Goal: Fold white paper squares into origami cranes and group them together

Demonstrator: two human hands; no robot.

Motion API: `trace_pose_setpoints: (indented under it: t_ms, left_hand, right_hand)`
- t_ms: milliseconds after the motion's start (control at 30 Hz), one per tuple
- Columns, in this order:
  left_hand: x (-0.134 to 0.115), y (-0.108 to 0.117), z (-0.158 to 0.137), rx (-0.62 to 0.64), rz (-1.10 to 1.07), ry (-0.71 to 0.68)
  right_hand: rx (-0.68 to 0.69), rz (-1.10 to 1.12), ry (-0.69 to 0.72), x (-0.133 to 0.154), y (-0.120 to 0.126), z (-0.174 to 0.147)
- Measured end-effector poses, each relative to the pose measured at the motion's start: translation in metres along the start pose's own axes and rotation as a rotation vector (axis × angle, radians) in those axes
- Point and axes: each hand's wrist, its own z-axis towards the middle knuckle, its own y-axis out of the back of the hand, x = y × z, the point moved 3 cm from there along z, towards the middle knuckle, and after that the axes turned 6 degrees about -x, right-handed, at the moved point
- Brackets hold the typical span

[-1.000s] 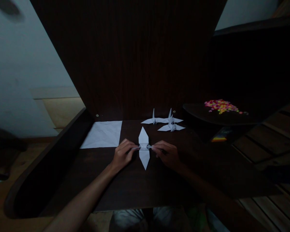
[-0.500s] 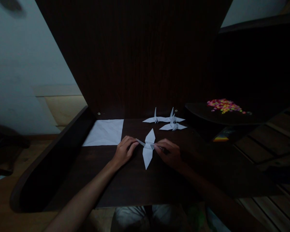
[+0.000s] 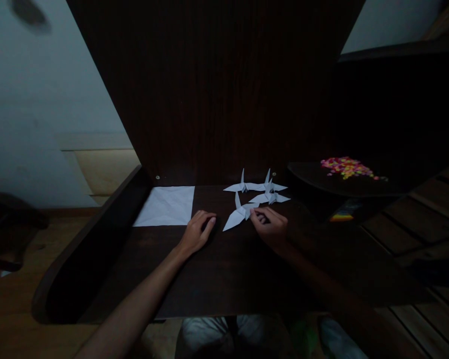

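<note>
My right hand [image 3: 271, 227] pinches one end of a white paper crane [image 3: 235, 217] between thumb and fingertips. One pointed end of the crane stands up, and its wings spread out low over the dark desk. To its left, my left hand [image 3: 200, 230] rests on the desk with thumb and forefinger apart and nothing between them. Close behind the held crane stand three more white paper cranes: a left one [image 3: 243, 187], a back right one [image 3: 268, 182] and a front right one [image 3: 271, 197]. Their wings overlap or touch.
A creased white sheet of paper [image 3: 166, 205] lies at the desk's back left, just beyond my left hand. Small pink, red and yellow pieces [image 3: 347, 167] are heaped on a curved shelf [image 3: 314, 183] at the right. A raised side panel [image 3: 93, 244] bounds the desk's left.
My left hand has let go of the crane. My right hand has turned it and moved it slightly back and right, towards the other cranes.
</note>
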Motion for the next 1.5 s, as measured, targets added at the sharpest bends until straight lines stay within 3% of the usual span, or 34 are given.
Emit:
trace_pose_setpoints:
  t_ms: [100, 200, 367, 533, 667, 1133, 1500]
  left_hand:
    - [0.0, -0.002, -0.002, 0.055, -0.044, 0.037]
    - [-0.006, -0.002, -0.004, 0.078, -0.049, -0.023]
    - [-0.012, 0.0, -0.004, -0.052, 0.061, -0.163]
    - [-0.015, 0.001, -0.003, 0.031, 0.135, -0.349]
    - [-0.014, 0.002, -0.005, 0.068, 0.12, -0.39]
    - [-0.012, 0.008, -0.005, 0.045, 0.114, -0.422]
    - [-0.01, 0.0, -0.002, 0.094, 0.218, -0.245]
  right_hand:
    - [-0.042, -0.006, -0.041, 0.004, -0.001, 0.007]
    - [-0.063, -0.006, -0.089, 0.01, -0.003, 0.012]
    - [-0.011, 0.007, -0.123, 0.019, -0.008, 0.015]
    - [0.088, 0.022, -0.067, 0.03, -0.013, 0.01]
    - [0.136, -0.003, 0.029, 0.039, -0.015, 0.007]
    - [0.228, -0.081, 0.257, 0.044, -0.013, -0.002]
    - [0.062, -0.209, 0.263, 0.021, -0.011, -0.003]
